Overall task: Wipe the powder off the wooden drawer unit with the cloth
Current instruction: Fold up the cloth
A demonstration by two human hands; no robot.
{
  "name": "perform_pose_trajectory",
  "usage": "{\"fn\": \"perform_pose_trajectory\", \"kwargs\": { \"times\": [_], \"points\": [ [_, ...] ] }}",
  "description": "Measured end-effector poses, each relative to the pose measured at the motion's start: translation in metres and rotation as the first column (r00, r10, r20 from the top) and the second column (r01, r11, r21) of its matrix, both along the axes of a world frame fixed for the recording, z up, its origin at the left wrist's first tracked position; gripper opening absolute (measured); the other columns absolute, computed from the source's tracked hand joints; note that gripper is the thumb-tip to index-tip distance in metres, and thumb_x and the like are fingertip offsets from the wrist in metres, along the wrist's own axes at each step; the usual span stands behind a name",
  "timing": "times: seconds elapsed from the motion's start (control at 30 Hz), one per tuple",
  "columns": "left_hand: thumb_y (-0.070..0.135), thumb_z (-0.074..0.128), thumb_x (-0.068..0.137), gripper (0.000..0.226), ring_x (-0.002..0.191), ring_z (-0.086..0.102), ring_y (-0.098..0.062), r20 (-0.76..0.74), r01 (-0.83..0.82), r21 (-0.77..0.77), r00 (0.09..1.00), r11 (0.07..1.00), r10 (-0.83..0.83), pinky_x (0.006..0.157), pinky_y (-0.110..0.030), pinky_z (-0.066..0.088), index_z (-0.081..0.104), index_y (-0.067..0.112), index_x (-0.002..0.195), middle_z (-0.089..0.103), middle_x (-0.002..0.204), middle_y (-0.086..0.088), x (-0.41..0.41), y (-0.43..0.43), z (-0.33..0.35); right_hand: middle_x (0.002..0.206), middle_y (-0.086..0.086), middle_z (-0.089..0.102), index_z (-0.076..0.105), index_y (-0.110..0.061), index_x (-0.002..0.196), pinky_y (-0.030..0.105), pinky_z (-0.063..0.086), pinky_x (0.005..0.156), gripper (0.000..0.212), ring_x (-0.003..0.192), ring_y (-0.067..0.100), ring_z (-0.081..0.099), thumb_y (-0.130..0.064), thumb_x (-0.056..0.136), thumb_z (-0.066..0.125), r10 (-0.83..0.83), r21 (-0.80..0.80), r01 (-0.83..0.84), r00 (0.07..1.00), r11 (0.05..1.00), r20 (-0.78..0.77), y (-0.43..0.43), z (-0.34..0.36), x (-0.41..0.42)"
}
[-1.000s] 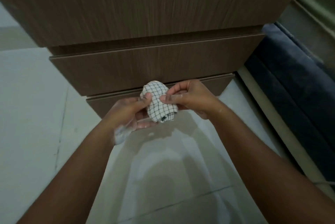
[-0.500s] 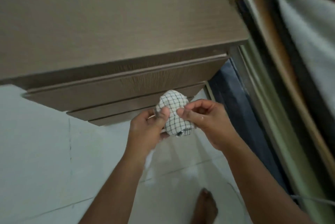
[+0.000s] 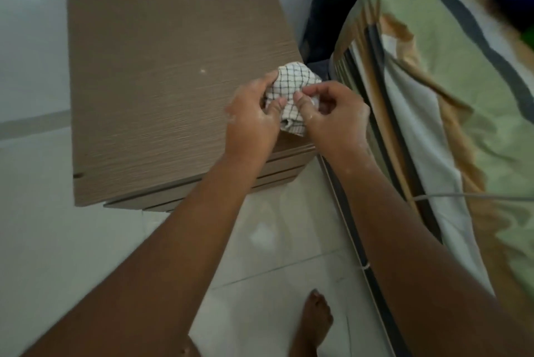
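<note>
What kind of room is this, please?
Most likely a bedroom: a wooden drawer unit stands like a nightstand beside a bed with patterned bedding, on a pale tiled floor.

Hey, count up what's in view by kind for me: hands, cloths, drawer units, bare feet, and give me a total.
Hands: 2, the left hand and the right hand, both gripping the cloth
Checked cloth: 1
Wooden drawer unit: 1
Bare foot: 1
Total: 5
</note>
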State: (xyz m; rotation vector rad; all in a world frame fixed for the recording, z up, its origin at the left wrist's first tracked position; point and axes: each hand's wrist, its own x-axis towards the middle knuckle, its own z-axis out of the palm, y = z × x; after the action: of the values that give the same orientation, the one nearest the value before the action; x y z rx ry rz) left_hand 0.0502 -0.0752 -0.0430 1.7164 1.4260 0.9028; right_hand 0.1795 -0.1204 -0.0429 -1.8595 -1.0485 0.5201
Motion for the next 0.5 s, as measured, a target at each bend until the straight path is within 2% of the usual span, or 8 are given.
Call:
{"fn": "perform_pose_trajectory", "kwargs": {
  "times": [0.07, 0.1, 0.17, 0.2, 0.27, 0.33, 0.4, 0.5],
  "points": [
    [0.021, 0.069, 0.097, 0.045, 0.121, 0.061, -0.012, -0.157, 0.083, -0.007, 0.984, 0.996, -0.083, 0.105, -0.018, 0.044, 0.061, 0.015, 0.141, 0.067, 0.134, -0.005, 0.002, 0.014, -0.012, 0.082, -0.007, 0.066, 0.072, -0.022, 0.094, 0.024, 0.054, 0.068, 0.013, 0.07, 0.003, 0.059, -0.034, 0.091, 0.075, 0.049, -0.083, -0.038, 0.991, 0.996, 0.128, 0.013, -0.018, 0.005],
    [0.021, 0.066, 0.099, 0.047, 0.127, 0.058, -0.017, -0.261, 0.128, -0.018, 0.957, 0.992, -0.128, 0.106, -0.019, 0.041, 0.058, 0.012, 0.145, 0.063, 0.14, -0.008, 0.002, 0.018, -0.019, 0.089, -0.005, 0.065, 0.07, -0.023, 0.094, 0.034, 0.057, 0.075, 0.013, 0.079, 0.009, 0.06, -0.036, 0.092, 0.074, 0.087, -0.137, -0.061, 0.978, 0.989, 0.188, 0.016, -0.026, 0.006],
    [0.017, 0.059, 0.103, 0.056, 0.146, 0.043, -0.03, -0.459, 0.222, -0.03, 0.863, 0.974, -0.211, 0.119, -0.032, 0.035, 0.043, 0.009, 0.155, 0.045, 0.159, -0.015, 0.002, 0.021, -0.03, 0.106, -0.003, 0.064, 0.071, -0.026, 0.098, 0.046, 0.054, 0.09, 0.012, 0.101, 0.019, 0.062, -0.037, 0.092, 0.072, 0.123, -0.19, -0.064, 0.941, 0.98, 0.317, 0.018, -0.035, 0.004],
    [0.013, 0.054, 0.104, 0.059, 0.155, 0.029, -0.033, -0.506, 0.27, -0.038, 0.825, 0.962, -0.252, 0.125, -0.038, 0.029, 0.033, 0.008, 0.159, 0.029, 0.168, -0.016, 0.002, 0.022, -0.033, 0.118, -0.003, 0.065, 0.073, -0.027, 0.102, 0.048, 0.05, 0.096, 0.013, 0.113, 0.021, 0.061, -0.036, 0.093, 0.072, 0.122, -0.172, -0.059, 0.915, 0.983, 0.384, 0.018, -0.035, 0.003],
    [0.001, 0.045, 0.105, 0.064, 0.162, 0.004, -0.032, -0.503, 0.353, -0.053, 0.799, 0.934, -0.33, 0.131, -0.044, 0.016, 0.017, 0.005, 0.163, 0.005, 0.173, -0.017, 0.003, 0.019, -0.035, 0.147, -0.004, 0.056, 0.07, -0.028, 0.124, 0.048, 0.039, 0.105, 0.026, 0.136, 0.02, 0.052, -0.03, 0.099, 0.064, 0.167, -0.182, -0.086, 0.852, 0.98, 0.496, 0.019, -0.036, 0.001],
    [-0.004, 0.037, 0.102, 0.068, 0.162, -0.005, -0.03, -0.53, 0.409, -0.07, 0.757, 0.91, -0.381, 0.132, -0.044, 0.003, 0.006, 0.002, 0.163, -0.006, 0.173, -0.017, 0.006, 0.018, -0.033, 0.167, -0.005, 0.032, 0.047, -0.025, 0.151, 0.051, 0.028, 0.118, 0.045, 0.153, 0.018, 0.03, -0.024, 0.106, 0.05, 0.32, -0.352, -0.14, 0.785, 0.926, 0.531, 0.02, -0.039, 0.0],
    [-0.001, 0.031, 0.099, 0.072, 0.162, -0.008, -0.028, -0.622, 0.431, -0.123, 0.668, 0.894, -0.408, 0.13, -0.042, -0.004, 0.0, 0.002, 0.163, -0.011, 0.173, -0.017, 0.011, 0.019, -0.03, 0.172, -0.003, 0.014, 0.022, -0.019, 0.162, 0.055, 0.012, 0.127, 0.058, 0.158, 0.017, 0.017, -0.02, 0.107, 0.042, 0.422, -0.493, -0.154, 0.76, 0.856, 0.495, 0.02, -0.042, 0.001],
    [-0.01, 0.034, 0.1, 0.074, 0.162, -0.007, -0.027, -0.714, 0.435, -0.203, 0.548, 0.878, -0.436, 0.131, -0.04, -0.002, -0.004, 0.004, 0.163, -0.014, 0.172, -0.015, 0.016, 0.024, -0.032, 0.173, 0.0, 0.007, 0.011, -0.014, 0.163, 0.06, -0.008, 0.125, 0.067, 0.158, 0.013, 0.015, -0.015, 0.105, 0.044, 0.445, -0.531, -0.151, 0.753, 0.834, 0.485, 0.016, -0.048, 0.002]
  ]
}}
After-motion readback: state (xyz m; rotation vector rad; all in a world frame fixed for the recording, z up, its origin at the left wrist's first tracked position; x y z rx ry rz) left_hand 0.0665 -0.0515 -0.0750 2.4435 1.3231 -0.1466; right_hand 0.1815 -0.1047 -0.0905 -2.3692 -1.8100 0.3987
